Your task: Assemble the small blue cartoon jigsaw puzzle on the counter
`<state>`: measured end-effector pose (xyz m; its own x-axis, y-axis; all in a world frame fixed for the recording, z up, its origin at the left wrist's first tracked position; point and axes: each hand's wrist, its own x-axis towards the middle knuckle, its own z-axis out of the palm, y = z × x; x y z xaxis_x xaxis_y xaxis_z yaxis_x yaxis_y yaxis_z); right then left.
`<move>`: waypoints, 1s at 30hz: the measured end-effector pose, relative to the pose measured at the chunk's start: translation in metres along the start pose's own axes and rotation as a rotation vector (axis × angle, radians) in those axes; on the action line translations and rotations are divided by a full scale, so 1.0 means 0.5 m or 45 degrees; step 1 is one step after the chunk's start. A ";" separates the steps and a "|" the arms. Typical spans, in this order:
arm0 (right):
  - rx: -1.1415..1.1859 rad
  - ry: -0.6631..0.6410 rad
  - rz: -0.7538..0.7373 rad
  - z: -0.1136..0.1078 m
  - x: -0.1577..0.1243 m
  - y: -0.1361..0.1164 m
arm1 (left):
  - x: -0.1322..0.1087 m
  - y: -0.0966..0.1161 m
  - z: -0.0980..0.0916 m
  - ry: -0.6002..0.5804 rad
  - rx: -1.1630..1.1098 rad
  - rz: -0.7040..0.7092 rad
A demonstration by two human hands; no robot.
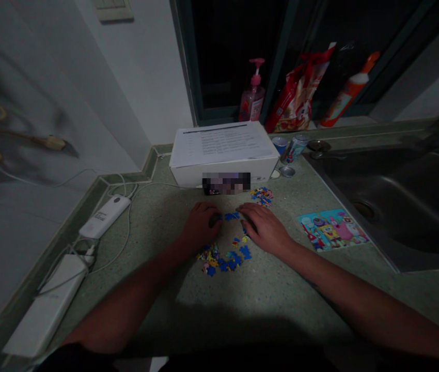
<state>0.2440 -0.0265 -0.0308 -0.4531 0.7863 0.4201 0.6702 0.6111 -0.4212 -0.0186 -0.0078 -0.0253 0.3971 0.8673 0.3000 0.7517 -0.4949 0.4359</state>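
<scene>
Between my hands a short strip of blue jigsaw puzzle pieces [232, 216] lies on the counter. My left hand [201, 226] is curled at its left end, thumb and fingertips closed on blue puzzle piece there. My right hand [266, 227] bends over the other end, its fingertips on the strip and its thumb tucked below. Under the right fingers another blue bit is partly hidden. Closer to me, loose puzzle pieces [230, 261] in blue and yellow form a curved heap. A second small pile of pieces [262, 196] sits beyond my right hand.
A white box [225, 152] with a printed sheet stands behind, a pixelated phone-like object [226, 183] against it. Right are a cartoon picture card [333, 229], a can [295, 149] and a steel sink [393, 206]. White power strips [105, 216] with cables lie left.
</scene>
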 end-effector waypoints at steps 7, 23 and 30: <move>-0.005 0.014 -0.014 0.001 0.000 0.001 | 0.002 0.002 -0.003 -0.027 0.003 -0.017; -0.013 0.001 0.003 -0.001 0.001 0.000 | 0.001 0.004 -0.004 -0.025 -0.007 -0.036; -0.010 0.008 -0.023 -0.005 0.004 -0.004 | 0.012 0.016 -0.037 0.178 -0.100 -0.085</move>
<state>0.2433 -0.0265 -0.0272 -0.4616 0.7745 0.4326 0.6666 0.6246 -0.4069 -0.0200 -0.0076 -0.0047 0.2660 0.8855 0.3810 0.7282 -0.4436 0.5225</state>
